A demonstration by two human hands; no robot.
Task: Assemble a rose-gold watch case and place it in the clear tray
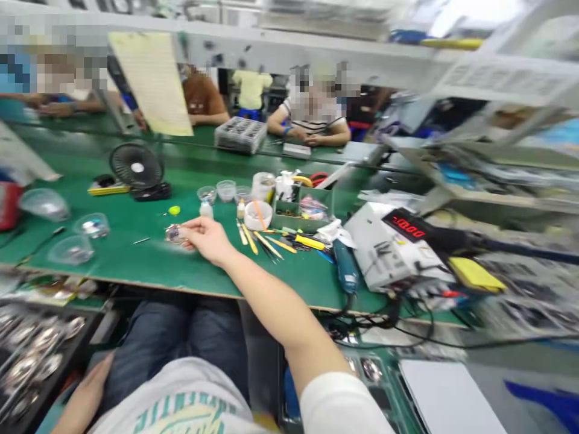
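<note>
My right hand (205,240) reaches over the green bench (136,265), its fingers closed on a small shiny metallic part (174,234) at the bench top. A small bottle (206,210) stands just behind that hand, and a thin metal piece (141,240) lies to the left. My left hand (96,377) hangs low at the left beside my thigh, blurred, next to a black tray (54,374) of round shiny parts; its fingers are not clear enough to read. Tweezers and yellow-handled tools (310,242) lie right of my right hand.
Clear plastic cups (93,225) stand at the left, near a black fan (137,166). Behind the tools is a divided green box (312,211). A teal rotary tool (346,265) and a white unit with red digits (380,247) sit right, with cables. People sit across the bench.
</note>
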